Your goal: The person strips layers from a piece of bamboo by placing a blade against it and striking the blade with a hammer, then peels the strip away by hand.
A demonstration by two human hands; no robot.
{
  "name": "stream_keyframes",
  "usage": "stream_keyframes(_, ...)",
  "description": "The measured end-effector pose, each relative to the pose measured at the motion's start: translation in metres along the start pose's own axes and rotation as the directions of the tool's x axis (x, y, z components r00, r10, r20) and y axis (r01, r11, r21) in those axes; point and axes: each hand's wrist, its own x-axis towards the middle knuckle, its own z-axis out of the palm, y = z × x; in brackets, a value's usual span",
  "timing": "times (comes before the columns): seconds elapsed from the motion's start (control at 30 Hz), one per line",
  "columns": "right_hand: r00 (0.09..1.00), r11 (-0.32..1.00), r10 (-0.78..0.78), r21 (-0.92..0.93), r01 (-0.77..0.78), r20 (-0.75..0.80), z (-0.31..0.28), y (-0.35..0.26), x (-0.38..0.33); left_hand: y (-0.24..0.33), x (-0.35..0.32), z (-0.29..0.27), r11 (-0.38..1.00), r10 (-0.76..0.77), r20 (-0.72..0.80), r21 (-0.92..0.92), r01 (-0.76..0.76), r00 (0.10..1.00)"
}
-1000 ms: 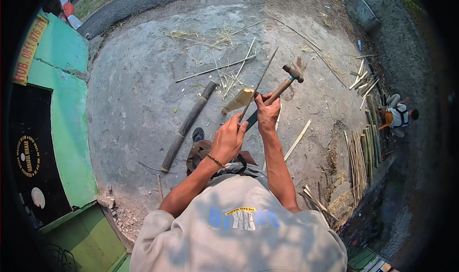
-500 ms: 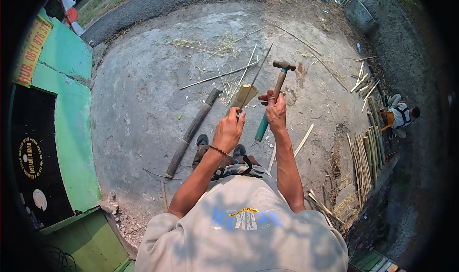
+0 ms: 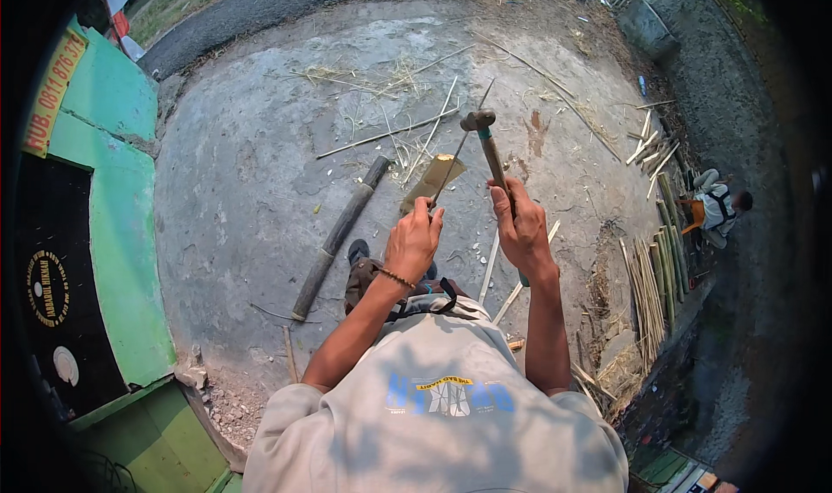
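Two bare hands are working in my head view. I see the left hand point(image 3: 412, 242) curled around the near end of a long, thin, dark metal blade point(image 3: 451, 167), which points to one o'clock; its grip is hidden in the fist. The right hand point(image 3: 523, 233) is wrapped around a brown wooden-handled hammer point(image 3: 492, 157), its rusty metal head toward eleven o'clock. Head and blade overlap from here; I can't tell whether they touch. Just past the left hand, toward twelve o'clock, I have a pale, smooth, cut bamboo section point(image 3: 423, 190) behind the blade. A grey-brown, jointed, round bamboo pole point(image 3: 338, 243) lies at nine o'clock on rough grey concrete point(image 3: 243, 155).
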Motion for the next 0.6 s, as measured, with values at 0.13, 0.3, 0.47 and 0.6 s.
stream_keyframes(0.13, 0.98, 0.982, -0.154, 0.091, 0.165, -0.124, -0.005, 0.0, -0.005, 0.004, -0.003, 0.002, 1.0, 0.002, -0.024, -0.03, -0.003, 1.0)
stream_keyframes(0.3, 0.996, 0.986, 0.029, -0.166, -0.015, 0.086, 0.0, 0.019, -0.008, 0.01, -0.005, -0.004, 0.999, -0.034, 0.028, -0.038, 0.035, 0.999)
stream_keyframes(0.47, 0.999, 1.0, -0.006, -0.027, 0.007, 0.038, -0.022, -0.005, -0.02, 0.006, -0.011, -0.003, 0.999, -0.016, 0.027, -0.045, 0.018, 0.999)
stream_keyframes(0.6, 0.987, 0.994, -0.105, 0.002, 0.106, -0.123, -0.005, 0.006, -0.026, 0.011, -0.009, -0.009, 0.999, -0.037, 0.049, 0.003, 0.037, 0.998)
